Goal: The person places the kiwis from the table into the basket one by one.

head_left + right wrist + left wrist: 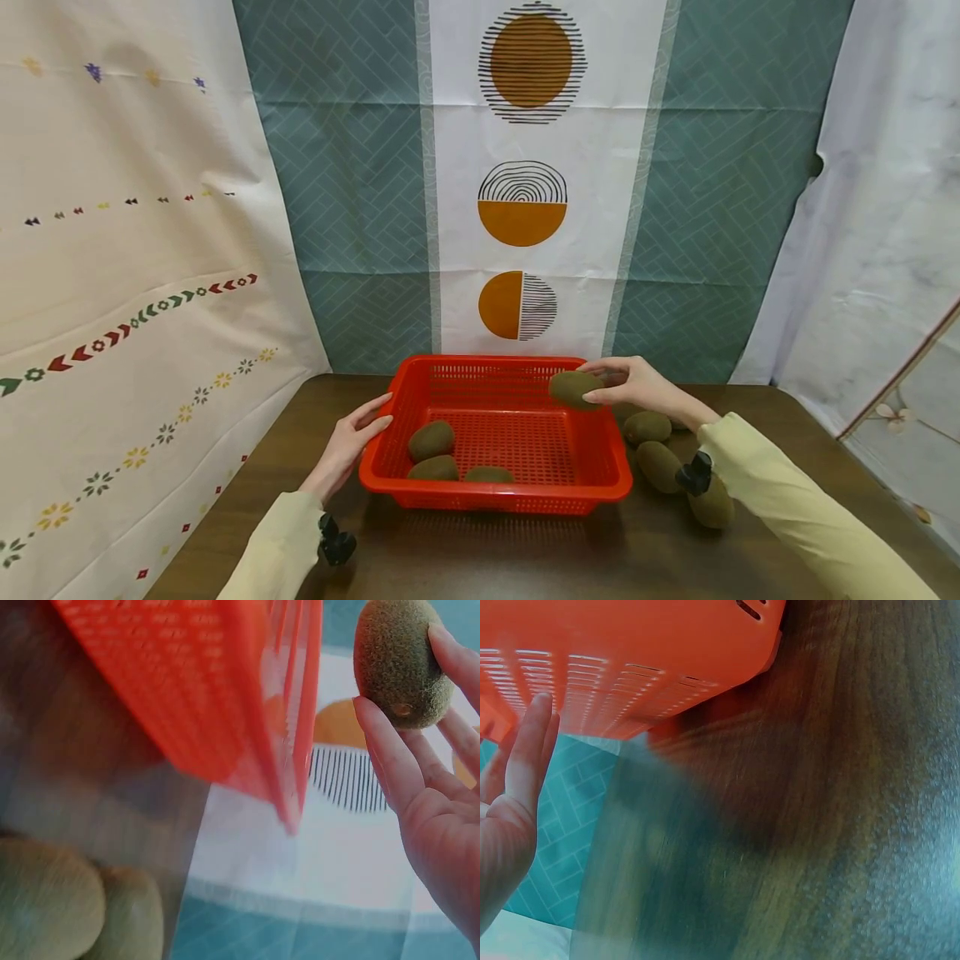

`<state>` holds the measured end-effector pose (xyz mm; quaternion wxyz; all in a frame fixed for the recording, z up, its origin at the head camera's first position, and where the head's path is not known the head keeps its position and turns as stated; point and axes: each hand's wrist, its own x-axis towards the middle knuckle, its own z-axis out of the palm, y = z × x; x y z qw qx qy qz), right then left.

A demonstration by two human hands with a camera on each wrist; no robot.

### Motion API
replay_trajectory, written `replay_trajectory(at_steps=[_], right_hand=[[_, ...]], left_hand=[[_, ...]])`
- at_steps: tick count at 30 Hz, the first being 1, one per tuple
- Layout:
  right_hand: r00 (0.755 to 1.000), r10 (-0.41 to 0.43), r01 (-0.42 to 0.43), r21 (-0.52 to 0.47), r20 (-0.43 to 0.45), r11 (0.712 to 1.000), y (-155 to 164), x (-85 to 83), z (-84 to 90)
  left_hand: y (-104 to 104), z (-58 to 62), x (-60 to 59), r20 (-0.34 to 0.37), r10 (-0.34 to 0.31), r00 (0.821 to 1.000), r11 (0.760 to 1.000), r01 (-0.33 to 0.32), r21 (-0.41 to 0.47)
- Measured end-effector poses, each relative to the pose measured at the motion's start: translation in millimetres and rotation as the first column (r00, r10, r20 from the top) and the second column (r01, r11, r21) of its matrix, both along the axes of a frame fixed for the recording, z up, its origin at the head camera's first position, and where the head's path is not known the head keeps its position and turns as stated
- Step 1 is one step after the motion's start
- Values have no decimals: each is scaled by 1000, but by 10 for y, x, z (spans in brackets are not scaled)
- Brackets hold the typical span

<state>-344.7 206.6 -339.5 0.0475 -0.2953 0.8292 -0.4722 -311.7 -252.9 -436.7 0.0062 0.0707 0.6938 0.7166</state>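
A person is sitting at a dark wooden surface with a red basket in front of them. The right hand is grasping a kiwi between fingertips and thumb, holding it just above the basket's far right corner, over the rim. The left hand is lying with fingers straight and relaxed against the basket's left wall, holding nothing.

Three kiwis are sitting inside the basket near its front left corner. More loose kiwis are lying on the surface just beside the basket's right wall, under the right forearm.

Risks, as a judgement: the kiwi is being held only lightly and right over the rim, so if it slips it could strike the edge and roll outside among the loose fruit. The right sleeve is hanging close above those loose kiwis and could nudge one toward the surface's right edge, which is near. The basket looks light, so a push from the left hand could slide it.

Open room: the basket's middle and right side are bare, and the surface in front of the basket is free.
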Motion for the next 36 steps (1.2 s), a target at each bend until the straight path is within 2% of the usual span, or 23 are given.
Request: replay_trajectory(at_steps=[6,9,13,22,29,36], right_hand=[[996,80,-79,22,-34,997,-295,-72,46],[995,92,-91,33,-29,995,-433,-117,33],[992,130,-130,36,6,991,-599,-187,-30],[976,215,-217,84,38,972,-898,-280,-88],[967,244,-251,98,79,963,-1088,-336,-112],[947,286,-304,126,145,944,-1260,-429,-249]], left_hand=[[-6,0,-15,-2,4,1000,1000,-4,4],[-10,4,-22,-5,7,1000,1000,-7,3],[-14,31,-13,-1,-5,1000,1000,5,-5],[30,209,116,22,-30,999,1000,29,10],[49,221,132,29,-24,999,1000,24,10],[51,221,133,35,-19,999,1000,18,18]])
